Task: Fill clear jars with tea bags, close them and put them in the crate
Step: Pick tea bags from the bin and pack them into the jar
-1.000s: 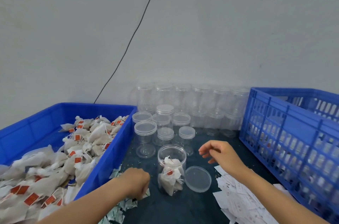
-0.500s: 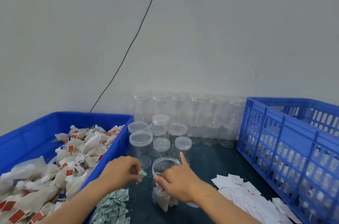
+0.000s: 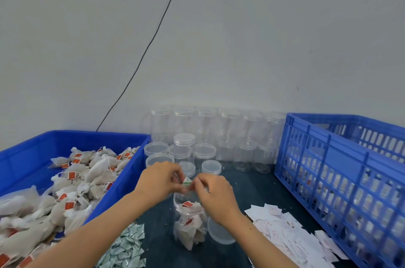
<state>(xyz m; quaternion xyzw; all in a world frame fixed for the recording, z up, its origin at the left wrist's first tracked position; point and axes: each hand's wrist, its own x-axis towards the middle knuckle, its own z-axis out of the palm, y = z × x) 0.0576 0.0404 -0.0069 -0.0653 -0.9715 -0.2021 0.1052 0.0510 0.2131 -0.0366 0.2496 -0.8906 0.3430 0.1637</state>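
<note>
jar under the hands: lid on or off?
Off. The jar has an open mouth with tea bags inside; its lid lies on the table beside it.

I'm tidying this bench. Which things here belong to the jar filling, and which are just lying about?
In use: open jar, its lid, small packet pinched by left hand and right hand, tea bags, crate.
Idle: paper slips, cable.

Jar mouth (image 3: 190, 202) unblocked (hands above)

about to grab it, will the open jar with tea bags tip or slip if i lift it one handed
The jar looks tall and narrow, so a sideways nudge could tip it. Its smooth clear wall may be slippery. Probably light: thin plastic, only tea bags inside.
</note>
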